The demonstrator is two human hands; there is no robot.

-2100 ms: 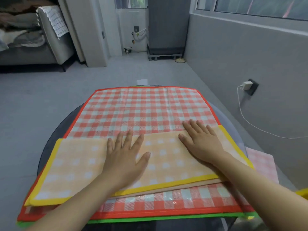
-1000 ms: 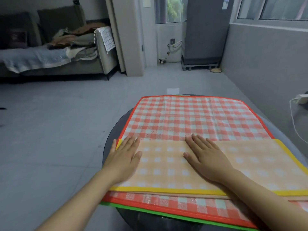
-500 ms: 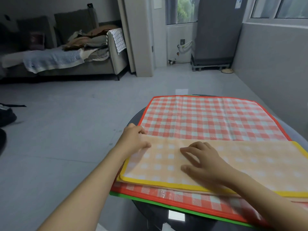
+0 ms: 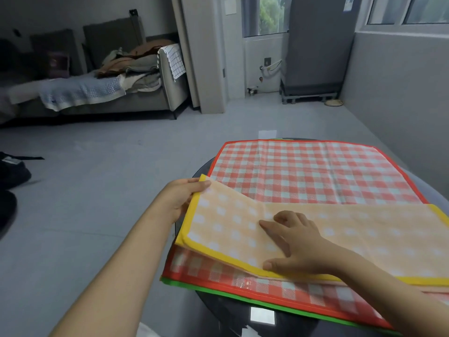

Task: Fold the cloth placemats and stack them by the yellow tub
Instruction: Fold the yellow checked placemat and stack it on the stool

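Left hand (image 4: 179, 200): fingers pinching the lifted left end of the yellow-edged placemat (image 4: 340, 229), already folded into a strip. Right hand (image 4: 295, 242): fingers loose, flat on the strip's middle, gripping nothing. Red-checked placemat (image 4: 313, 171): unfolded beneath. Green-edged placemat (image 4: 218, 291): unfolded, lowest, on the dark round tabletop (image 4: 279, 327). Yellow tub: not visible. Judged early; nothing stacked.
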